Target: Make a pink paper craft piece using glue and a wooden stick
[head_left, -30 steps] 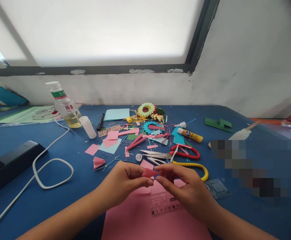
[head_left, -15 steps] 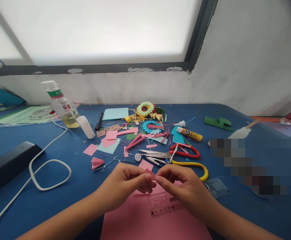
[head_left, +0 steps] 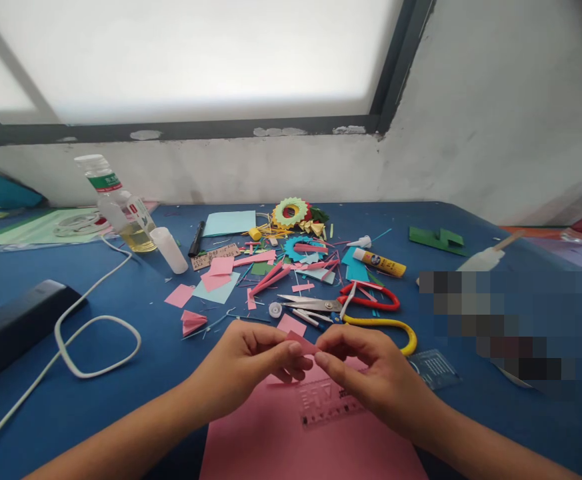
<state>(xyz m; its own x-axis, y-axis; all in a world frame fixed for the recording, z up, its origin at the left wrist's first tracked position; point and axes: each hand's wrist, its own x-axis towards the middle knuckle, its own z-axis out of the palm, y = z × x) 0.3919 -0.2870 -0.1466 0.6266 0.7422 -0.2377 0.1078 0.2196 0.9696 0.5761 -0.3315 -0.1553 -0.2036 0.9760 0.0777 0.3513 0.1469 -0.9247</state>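
Observation:
A small folded piece of pink paper (head_left: 303,343) is pinched between my two hands. My left hand (head_left: 255,363) grips its left side between thumb and fingers, and my right hand (head_left: 365,373) has its right tip. Below them lies a large pink sheet (head_left: 311,447) with a clear plastic stencil ruler (head_left: 328,403) on it. Just beyond my fingers is a pink paper square (head_left: 291,325). Scissors (head_left: 321,304) with one red and one yellow handle lie behind my right hand.
Paper scraps and pink strips (head_left: 269,277) litter the middle of the blue table. A glue stick (head_left: 379,263) lies at the right, another clear stencil (head_left: 435,369) nearer. On the left are a bottle of yellowish liquid (head_left: 138,237), a white bottle (head_left: 169,251), a looped white cable (head_left: 98,320) and a black box (head_left: 21,327).
My hands have drawn slightly apart, and more of the folded pink paper shows between them. The view has shifted a little. Nothing else on the table has visibly moved.

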